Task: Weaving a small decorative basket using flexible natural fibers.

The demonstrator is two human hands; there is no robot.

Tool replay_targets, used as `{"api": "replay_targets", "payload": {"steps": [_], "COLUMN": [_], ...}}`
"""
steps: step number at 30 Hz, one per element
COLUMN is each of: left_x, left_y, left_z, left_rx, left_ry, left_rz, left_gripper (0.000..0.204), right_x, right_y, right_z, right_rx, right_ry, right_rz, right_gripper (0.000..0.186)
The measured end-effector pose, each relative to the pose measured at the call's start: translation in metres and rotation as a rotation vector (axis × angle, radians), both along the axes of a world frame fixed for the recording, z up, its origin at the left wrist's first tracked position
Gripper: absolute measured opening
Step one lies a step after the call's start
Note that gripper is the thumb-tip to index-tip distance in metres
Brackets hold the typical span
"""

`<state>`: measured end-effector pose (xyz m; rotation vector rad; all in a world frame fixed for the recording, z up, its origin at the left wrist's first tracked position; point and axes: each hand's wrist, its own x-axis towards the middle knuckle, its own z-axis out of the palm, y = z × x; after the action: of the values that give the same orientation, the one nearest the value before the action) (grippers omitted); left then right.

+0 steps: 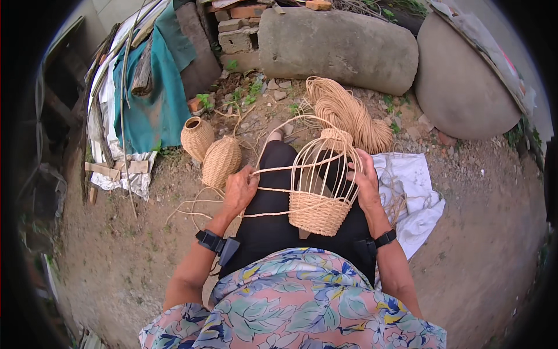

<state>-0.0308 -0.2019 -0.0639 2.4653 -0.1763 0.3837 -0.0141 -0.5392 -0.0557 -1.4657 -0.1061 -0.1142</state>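
A half-woven basket (318, 214) of pale straw-coloured cord rests on my lap, tilted, its closely woven part toward me. Bare upright ribs rise from that weave to a small bound collar (336, 139) at the far end. My right hand (367, 181) is closed around the ribs on the basket's right side; some fingertips are hidden behind or between them. To the left, my left hand (239, 191) pinches a length of cord (276, 168). Strands stretch from this hand to the basket, and a loop arches over toward the collar.
Two woven vase-shaped baskets (221, 163) lie on the ground at the left. A thick hank of cord (349, 113) lies beyond my knees, a white cloth (414, 195) at the right. Farther off are a concrete cylinder (337, 49), bricks (235, 41) and a green tarp (154, 99).
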Motion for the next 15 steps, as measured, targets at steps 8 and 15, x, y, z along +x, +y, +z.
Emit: {"api": "replay_targets", "payload": {"steps": [8, 15], "left_x": [0.004, 0.003], "left_y": [-0.015, -0.066], "left_z": [0.050, 0.055], "left_rx": [-1.305, -0.796], "left_ry": [0.770, 0.600], "left_rz": [-0.395, -0.393], "left_gripper": [0.023, 0.040], "right_x": [0.000, 0.001], "right_y": [0.003, 0.003], "right_z": [0.003, -0.001], "right_rx": [0.125, 0.138], "right_ry": [0.137, 0.134], "right_rz": [0.047, 0.059], "right_gripper": [0.061, 0.062]}}
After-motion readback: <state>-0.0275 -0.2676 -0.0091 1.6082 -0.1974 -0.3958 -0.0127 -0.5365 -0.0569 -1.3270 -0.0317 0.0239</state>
